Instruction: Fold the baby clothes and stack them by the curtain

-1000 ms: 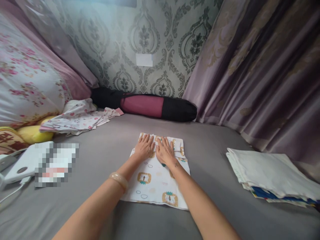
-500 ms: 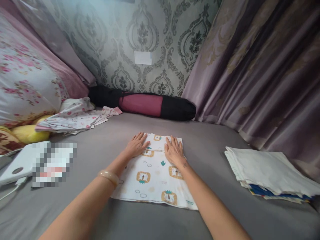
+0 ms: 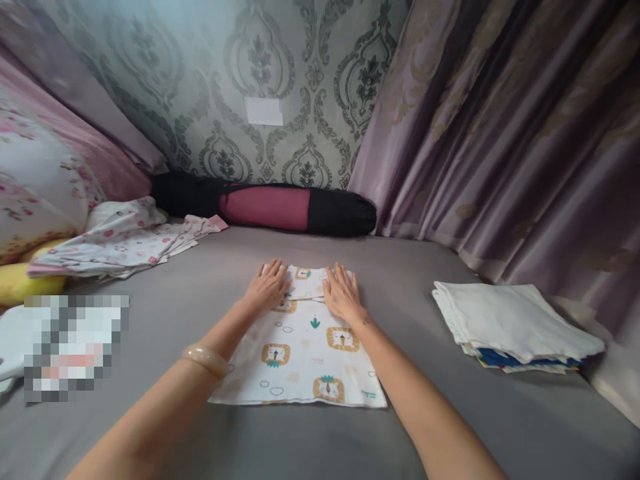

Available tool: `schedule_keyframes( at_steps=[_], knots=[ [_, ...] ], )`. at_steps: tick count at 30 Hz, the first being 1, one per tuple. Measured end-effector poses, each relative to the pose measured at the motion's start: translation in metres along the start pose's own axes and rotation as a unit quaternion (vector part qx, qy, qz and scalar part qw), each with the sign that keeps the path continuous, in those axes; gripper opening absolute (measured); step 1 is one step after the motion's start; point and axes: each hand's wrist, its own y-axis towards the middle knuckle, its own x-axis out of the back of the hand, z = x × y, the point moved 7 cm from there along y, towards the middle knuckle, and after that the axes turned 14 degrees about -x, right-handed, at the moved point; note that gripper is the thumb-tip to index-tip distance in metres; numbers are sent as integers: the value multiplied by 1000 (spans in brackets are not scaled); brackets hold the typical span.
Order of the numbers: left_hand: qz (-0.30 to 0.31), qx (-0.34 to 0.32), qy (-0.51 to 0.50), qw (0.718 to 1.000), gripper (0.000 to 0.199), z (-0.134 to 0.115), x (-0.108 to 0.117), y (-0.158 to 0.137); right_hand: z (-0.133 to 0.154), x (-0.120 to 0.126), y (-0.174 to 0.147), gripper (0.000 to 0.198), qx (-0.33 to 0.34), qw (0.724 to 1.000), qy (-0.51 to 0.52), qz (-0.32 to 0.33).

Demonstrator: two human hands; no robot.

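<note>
Moved apart since a second ago: my left hand (image 3: 269, 287) and right hand (image 3: 342, 291), palms flat on the folded far end of one lion-print cloth (image 3: 303, 347), lying on grey sheet (image 3: 405, 273).

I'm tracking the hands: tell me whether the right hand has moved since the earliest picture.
Yes: the right hand has moved to the right, judged against the white wall panel.

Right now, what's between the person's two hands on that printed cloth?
Between the left hand and the right hand lies a folded flap of the printed white cloth. The head view shows it.
</note>
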Motion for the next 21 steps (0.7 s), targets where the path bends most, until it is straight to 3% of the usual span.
schedule_keyframes(
  at_steps=[11,16,21],
  knots=[
    [-17,-5,-9,1000,60,0,-19,-2,-18,-10,3,56,-21,1000,-8,-11],
    [-14,-3,-10,1000,60,-2,-17,-2,-18,-9,3,56,-22,1000,-14,-7],
    [-68,-27,18,997,56,-11,-6,-6,-11,-3,2,55,-15,999,-24,-15]
  ],
)
